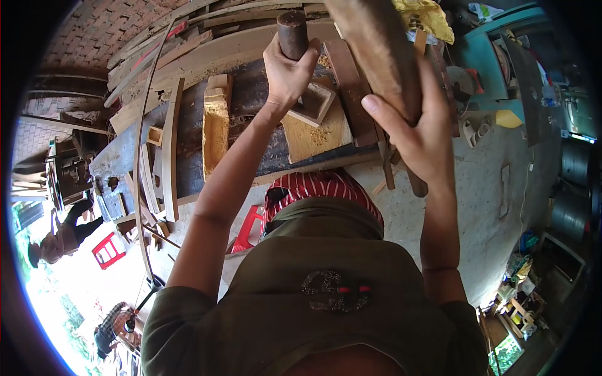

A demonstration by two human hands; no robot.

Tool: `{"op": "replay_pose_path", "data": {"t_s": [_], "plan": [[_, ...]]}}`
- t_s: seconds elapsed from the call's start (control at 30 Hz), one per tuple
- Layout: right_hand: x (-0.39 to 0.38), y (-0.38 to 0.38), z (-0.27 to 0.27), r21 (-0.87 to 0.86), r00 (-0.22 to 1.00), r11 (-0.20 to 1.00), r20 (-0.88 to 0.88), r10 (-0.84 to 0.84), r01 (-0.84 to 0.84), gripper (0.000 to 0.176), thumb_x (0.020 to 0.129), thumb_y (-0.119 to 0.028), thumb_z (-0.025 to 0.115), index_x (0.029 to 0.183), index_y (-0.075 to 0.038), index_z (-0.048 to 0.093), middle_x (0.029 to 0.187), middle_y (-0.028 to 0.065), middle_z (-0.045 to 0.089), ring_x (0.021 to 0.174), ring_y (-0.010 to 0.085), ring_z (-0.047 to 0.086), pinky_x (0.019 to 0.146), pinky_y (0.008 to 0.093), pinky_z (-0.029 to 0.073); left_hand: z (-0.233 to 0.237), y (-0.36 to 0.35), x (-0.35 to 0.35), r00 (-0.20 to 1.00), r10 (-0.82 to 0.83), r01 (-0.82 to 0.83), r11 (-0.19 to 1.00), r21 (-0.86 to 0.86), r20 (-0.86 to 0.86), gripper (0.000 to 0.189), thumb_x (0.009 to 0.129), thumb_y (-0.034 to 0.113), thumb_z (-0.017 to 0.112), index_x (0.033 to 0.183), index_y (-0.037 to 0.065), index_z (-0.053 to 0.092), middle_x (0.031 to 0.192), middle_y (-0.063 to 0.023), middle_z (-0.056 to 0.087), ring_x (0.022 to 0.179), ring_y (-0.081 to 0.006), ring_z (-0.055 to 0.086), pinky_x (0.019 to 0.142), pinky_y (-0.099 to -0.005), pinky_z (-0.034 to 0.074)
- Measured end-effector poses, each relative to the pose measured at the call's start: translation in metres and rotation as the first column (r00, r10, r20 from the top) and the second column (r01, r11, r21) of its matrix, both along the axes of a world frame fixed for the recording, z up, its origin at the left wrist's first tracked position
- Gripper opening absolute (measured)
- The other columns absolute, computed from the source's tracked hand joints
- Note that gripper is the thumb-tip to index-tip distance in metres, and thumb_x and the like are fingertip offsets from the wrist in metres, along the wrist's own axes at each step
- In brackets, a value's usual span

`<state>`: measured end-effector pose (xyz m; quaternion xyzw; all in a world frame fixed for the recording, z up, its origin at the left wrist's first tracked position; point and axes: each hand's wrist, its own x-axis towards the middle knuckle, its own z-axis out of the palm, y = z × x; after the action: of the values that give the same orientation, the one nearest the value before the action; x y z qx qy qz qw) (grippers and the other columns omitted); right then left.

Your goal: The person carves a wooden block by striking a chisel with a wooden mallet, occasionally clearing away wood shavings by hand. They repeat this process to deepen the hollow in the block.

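My left hand (287, 78) is wrapped round the thick dark handle of a chisel (292, 36), held upright. Its lower end reaches a small square wooden piece (321, 114) with a raised rim and a hollowed middle; my wrist partly hides the contact. That piece rests on a pale wooden board (316, 141) scattered with shavings. In my right hand (421, 135) is a large wooden mallet (379, 53), raised to the right of the chisel and blurred at its upper end. The mallet's handle comes out below my palm.
Left of the work stands a hollowed wooden block (215, 135) on the dark bench (244, 84). A brown plank (348, 94) lies on the right. Long boards (213, 47) are stacked behind. A red stool (108, 250) and two other people are at the far left.
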<state>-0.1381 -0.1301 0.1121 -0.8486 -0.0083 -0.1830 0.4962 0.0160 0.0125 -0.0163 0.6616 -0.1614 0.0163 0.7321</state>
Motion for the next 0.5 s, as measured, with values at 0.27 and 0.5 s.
{"op": "replay_pose_path", "data": {"t_s": [0.27, 0.5], "plan": [[0.020, 0.009, -0.007, -0.358, 0.998, 0.934, -0.057, -0.022, 0.000, 0.060, 0.086, -0.029, 0.073, 0.136, -0.007, 0.048, 0.084, 0.0204, 0.071, 0.078, 0.0386, 0.072, 0.069, 0.0448, 0.058, 0.006, -0.004, -0.031, 0.946, 0.071, -0.093, 0.994, 0.058, 0.316, 0.032, 0.076, 0.014, 0.073, 0.100, -0.003, 0.062, 0.085, -0.0122, 0.069, 0.078, -0.0155, 0.064, 0.076, -0.0333, 0.053], [0.012, 0.017, 0.004, -0.192, 0.999, 0.981, -0.030, -0.020, 0.013, 0.062, 0.087, -0.027, 0.072, 0.139, -0.007, 0.045, 0.112, 0.0212, 0.068, 0.104, 0.0363, 0.069, 0.085, 0.0393, 0.054, -0.002, 0.004, -0.035, 0.975, 0.072, -0.087, 0.994, 0.063, 0.209, 0.037, 0.073, 0.016, 0.075, 0.100, -0.005, 0.062, 0.089, -0.0154, 0.071, 0.083, -0.0194, 0.068, 0.081, -0.0339, 0.053]]}}
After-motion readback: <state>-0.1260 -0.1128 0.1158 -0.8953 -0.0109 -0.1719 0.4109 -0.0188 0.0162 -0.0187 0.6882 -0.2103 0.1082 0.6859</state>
